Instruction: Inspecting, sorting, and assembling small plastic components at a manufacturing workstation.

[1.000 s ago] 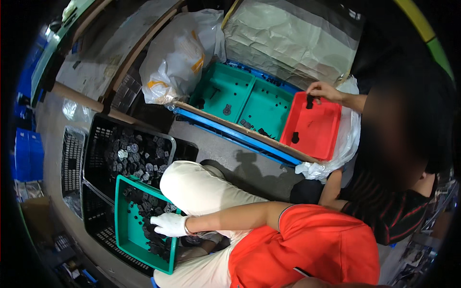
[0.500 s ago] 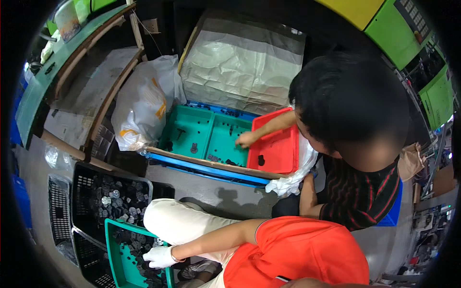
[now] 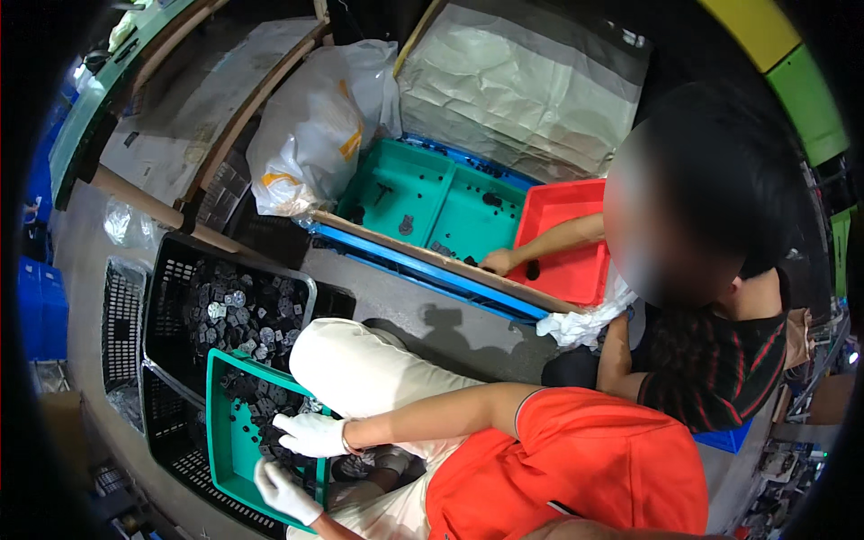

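Over a green tray [image 3: 232,457], both of my hands wear white gloves. My right hand [image 3: 312,436] reaches across the tray's near side, its fingers stretched toward a heap of small black parts [image 3: 261,402]; no part shows clearly in its grasp. Lower down, my left hand [image 3: 285,493] hovers at the tray's front portion with curved fingers spread apart, and I see nothing in it. Loose black pieces lie along the tray's right side, while bare green bottom shows on the left. The tray rests against a black crate [image 3: 162,315] holding many dark and some shiny grey parts [image 3: 241,310].
A co-worker's hand [image 3: 498,262] reaches into a divided green bin [image 3: 468,211] with scattered black pieces. Beside it stands a red bin [image 3: 576,270]. A white plastic bag [image 3: 310,126] leans at the left, near a wooden-edged shelf [image 3: 243,108]. Another black crate [image 3: 122,324] stands far left.
The view has shifted, so the scene sits lower and further right. My left hand has come into view over the tray. The co-worker's hand has moved toward the bin's front edge.
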Available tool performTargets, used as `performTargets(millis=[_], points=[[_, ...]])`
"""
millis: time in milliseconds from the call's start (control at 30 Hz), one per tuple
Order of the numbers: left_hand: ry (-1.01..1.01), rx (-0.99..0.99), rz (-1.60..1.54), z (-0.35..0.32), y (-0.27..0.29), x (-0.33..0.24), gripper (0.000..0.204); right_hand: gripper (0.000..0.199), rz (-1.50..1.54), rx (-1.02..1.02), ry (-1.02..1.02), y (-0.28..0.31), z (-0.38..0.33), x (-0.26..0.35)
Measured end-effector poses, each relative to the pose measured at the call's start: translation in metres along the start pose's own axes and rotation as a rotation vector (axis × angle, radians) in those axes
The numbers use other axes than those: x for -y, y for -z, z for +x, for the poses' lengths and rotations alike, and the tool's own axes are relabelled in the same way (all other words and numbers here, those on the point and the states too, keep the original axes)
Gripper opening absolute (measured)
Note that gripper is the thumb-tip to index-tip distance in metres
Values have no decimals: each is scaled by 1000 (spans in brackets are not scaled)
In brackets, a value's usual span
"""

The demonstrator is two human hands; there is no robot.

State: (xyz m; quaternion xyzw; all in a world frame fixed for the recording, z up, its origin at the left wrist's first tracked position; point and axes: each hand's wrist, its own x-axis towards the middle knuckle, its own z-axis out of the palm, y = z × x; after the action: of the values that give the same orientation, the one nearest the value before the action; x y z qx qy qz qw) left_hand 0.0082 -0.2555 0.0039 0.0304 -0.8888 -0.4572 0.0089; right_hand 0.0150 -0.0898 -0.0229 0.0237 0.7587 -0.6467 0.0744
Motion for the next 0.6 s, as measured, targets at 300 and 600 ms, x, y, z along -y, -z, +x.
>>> performTargets(millis=[300,600], points=[[23,163,124,-17,-25,51,23,30,19,-1,46,-9,2,-13],[-58,301,-74,-19,-24,41,24,28,66,9,64,0,-2,-3]])
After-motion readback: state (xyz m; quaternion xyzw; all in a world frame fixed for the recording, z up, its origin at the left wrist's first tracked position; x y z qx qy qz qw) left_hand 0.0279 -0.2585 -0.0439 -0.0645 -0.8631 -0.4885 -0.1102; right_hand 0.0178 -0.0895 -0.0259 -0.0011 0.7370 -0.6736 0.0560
